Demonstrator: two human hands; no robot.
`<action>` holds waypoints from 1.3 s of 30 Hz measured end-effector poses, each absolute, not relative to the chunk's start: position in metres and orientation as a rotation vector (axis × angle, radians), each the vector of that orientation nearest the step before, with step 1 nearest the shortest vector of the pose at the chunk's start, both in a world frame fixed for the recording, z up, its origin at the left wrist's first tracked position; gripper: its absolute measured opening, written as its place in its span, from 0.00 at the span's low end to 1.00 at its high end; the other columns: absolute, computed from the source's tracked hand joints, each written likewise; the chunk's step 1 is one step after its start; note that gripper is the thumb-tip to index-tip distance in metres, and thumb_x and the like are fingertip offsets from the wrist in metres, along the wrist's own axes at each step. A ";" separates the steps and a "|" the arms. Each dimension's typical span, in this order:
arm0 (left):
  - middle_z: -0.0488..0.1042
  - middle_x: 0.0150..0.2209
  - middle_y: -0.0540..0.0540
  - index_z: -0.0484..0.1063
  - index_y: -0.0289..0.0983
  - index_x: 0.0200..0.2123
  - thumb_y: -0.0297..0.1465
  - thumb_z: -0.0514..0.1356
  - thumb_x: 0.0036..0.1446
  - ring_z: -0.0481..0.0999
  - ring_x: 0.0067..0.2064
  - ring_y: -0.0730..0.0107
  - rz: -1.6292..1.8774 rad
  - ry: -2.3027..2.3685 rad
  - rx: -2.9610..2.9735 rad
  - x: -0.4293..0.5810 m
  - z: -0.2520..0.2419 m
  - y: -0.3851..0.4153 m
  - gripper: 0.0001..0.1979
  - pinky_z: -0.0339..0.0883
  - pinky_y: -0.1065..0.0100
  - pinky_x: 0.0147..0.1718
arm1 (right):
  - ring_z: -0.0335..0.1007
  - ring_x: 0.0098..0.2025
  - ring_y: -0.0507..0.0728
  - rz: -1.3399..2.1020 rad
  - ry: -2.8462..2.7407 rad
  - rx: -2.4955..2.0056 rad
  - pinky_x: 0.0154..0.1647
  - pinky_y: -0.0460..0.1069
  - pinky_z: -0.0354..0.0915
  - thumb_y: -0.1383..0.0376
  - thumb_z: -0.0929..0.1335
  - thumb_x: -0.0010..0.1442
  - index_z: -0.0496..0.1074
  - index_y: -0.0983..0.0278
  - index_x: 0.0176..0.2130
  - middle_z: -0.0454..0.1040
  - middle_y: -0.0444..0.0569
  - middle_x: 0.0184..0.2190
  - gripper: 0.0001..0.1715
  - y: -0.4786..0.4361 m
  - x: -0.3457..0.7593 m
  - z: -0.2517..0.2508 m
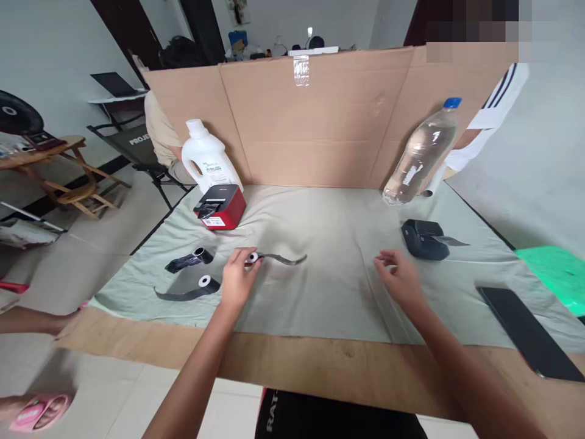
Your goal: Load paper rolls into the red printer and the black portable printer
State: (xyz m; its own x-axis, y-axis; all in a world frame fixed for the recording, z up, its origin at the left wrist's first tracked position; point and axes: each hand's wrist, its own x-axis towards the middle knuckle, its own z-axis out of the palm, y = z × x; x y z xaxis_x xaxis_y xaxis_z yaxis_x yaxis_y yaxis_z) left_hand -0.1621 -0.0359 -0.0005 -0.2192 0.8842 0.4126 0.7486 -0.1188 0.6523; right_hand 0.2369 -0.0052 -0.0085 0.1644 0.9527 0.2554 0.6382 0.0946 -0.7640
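Observation:
My left hand (pixel 240 274) is closed on a small dark paper roll (pixel 251 258) with a white core, whose loose dark strip (pixel 286 261) trails right across the cloth. To the left lie a similar dark roll (pixel 209 283) with its strip unwound and a dark, shiny film roll (pixel 201 255). Over the right side of the cloth, my right hand (pixel 397 274) has loosely curled fingers and nothing visible in it. Nearest to it is a black device, seemingly a small printer (pixel 423 239), with a dark strip sticking out at its right.
A red and black box-like printer (pixel 223 207) stands before a white jug (pixel 210 155). A tilted clear bottle (pixel 420 152) leans by the cardboard screen (pixel 315 122). A black phone-like slab (pixel 525 329) lies front right, beside green plastic (pixel 555 274). People sit behind the screen.

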 end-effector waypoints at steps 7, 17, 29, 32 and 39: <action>0.77 0.53 0.37 0.75 0.37 0.58 0.44 0.58 0.67 0.80 0.42 0.52 0.657 2.732 1.817 -0.184 -0.001 -0.045 0.23 0.67 0.62 0.36 | 0.60 0.59 0.81 -0.167 -1.290 -2.129 0.56 0.69 0.56 0.40 0.71 0.48 0.65 0.75 0.58 0.68 0.77 0.54 0.52 0.031 0.345 -0.031; 0.81 0.49 0.35 0.76 0.34 0.58 0.39 0.53 0.71 0.72 0.53 0.44 0.473 2.823 1.971 -0.190 -0.007 -0.049 0.22 0.59 0.52 0.48 | 0.62 0.53 0.75 -0.067 -1.241 -2.105 0.50 0.64 0.55 0.53 0.78 0.45 0.66 0.77 0.59 0.69 0.76 0.49 0.50 0.059 0.339 -0.030; 0.79 0.55 0.38 0.74 0.38 0.61 0.39 0.57 0.69 0.77 0.54 0.51 1.019 2.019 2.088 -0.087 0.008 -0.032 0.22 0.67 0.53 0.56 | 0.61 0.60 0.73 0.077 -1.640 -1.556 0.63 0.68 0.56 0.44 0.70 0.54 0.71 0.64 0.54 0.72 0.61 0.54 0.37 -0.017 0.210 -0.005; 0.78 0.58 0.41 0.69 0.39 0.66 0.38 0.54 0.70 0.79 0.55 0.58 0.979 1.511 1.934 -0.031 -0.005 -0.020 0.24 0.71 0.60 0.57 | 0.60 0.61 0.73 0.115 -1.668 -1.510 0.63 0.68 0.56 0.45 0.70 0.57 0.72 0.64 0.55 0.72 0.61 0.56 0.35 -0.031 0.169 -0.010; 0.76 0.61 0.43 0.70 0.42 0.66 0.35 0.50 0.72 0.77 0.61 0.57 0.922 1.450 1.918 -0.008 -0.027 -0.014 0.23 0.65 0.56 0.64 | 0.59 0.58 0.73 0.093 -1.577 -1.576 0.60 0.70 0.57 0.41 0.72 0.55 0.67 0.67 0.58 0.67 0.65 0.55 0.44 -0.044 0.144 -0.044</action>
State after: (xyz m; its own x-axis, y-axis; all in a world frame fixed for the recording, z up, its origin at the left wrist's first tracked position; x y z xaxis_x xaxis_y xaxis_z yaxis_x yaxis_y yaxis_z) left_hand -0.0084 -0.0144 -0.0266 0.1788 0.9654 0.1899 0.5812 -0.2594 0.7713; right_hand 0.1437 -0.0444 -0.0442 0.1909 0.8386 0.5102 0.7726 0.1922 -0.6051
